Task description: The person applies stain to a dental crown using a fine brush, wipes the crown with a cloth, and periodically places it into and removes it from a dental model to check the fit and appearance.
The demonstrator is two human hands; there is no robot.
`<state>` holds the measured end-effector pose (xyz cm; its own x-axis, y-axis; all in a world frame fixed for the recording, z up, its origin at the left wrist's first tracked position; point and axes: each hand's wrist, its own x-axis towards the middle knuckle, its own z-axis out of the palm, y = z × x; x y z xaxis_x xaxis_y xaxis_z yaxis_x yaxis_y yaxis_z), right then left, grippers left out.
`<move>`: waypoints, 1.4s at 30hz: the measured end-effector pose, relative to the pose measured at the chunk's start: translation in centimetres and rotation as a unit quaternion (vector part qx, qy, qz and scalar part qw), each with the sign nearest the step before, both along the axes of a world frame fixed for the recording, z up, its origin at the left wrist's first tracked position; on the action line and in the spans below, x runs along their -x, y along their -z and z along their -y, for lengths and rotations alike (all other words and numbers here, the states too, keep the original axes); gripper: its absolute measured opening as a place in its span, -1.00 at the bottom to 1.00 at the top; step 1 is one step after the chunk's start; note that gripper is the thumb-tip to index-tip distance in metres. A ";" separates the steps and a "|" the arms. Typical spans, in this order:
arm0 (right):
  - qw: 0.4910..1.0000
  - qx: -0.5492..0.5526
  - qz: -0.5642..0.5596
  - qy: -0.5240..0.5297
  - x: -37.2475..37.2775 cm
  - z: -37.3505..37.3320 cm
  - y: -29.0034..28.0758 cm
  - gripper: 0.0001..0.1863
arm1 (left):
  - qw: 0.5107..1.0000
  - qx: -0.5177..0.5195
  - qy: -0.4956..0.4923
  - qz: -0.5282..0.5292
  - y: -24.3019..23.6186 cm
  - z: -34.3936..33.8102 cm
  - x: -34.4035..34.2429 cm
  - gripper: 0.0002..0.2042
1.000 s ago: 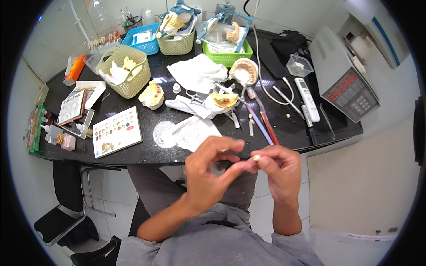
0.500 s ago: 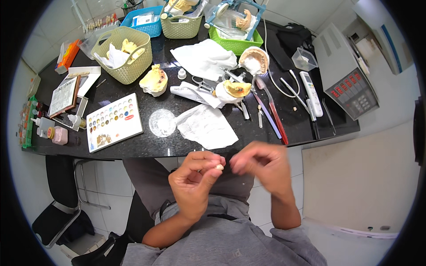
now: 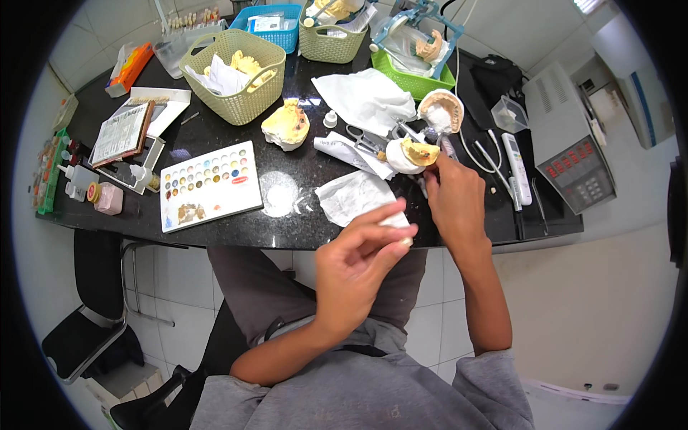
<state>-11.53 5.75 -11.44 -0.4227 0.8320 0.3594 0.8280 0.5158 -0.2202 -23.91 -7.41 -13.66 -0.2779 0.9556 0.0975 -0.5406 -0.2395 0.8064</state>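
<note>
The left hand (image 3: pixel 352 269) pinches a small, pale nub (image 3: pixel 407 242).

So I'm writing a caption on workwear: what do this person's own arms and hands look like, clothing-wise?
The left hand and right hand are both ungloved. The forearms are uncovered too, with no watch or bracelet visible on them. The plain grey sleeves are loose and end around the elbows.

Garments noted: grey shirt (image 3: pixel 337 390), short sleeves (image 3: pixel 491 376) ending near the elbow, faint print (image 3: pixel 390 413) on front; dark grey-brown trousers (image 3: pixel 251 283).
</note>
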 end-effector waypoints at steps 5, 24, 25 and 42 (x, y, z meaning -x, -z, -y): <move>0.997 0.011 0.077 0.010 -0.1 0.2 -1.3 -0.84 | 0.997 -0.020 0.038 0.062 -0.8 -3.7 -1.2 -0.86; 0.994 0.058 -0.057 0.072 -8.1 5.7 -8.8 -0.89 | 0.993 0.036 -0.028 0.107 0.5 2.3 2.4 -0.91; 0.990 0.064 -0.123 0.032 -7.6 5.6 -7.9 -0.90 | 0.992 0.051 -0.054 0.100 1.2 3.5 2.9 -0.91; 0.855 0.165 -0.401 -0.286 15.6 1.7 -8.3 -0.81 | 0.976 0.127 -0.143 0.109 4.7 7.3 9.6 -0.89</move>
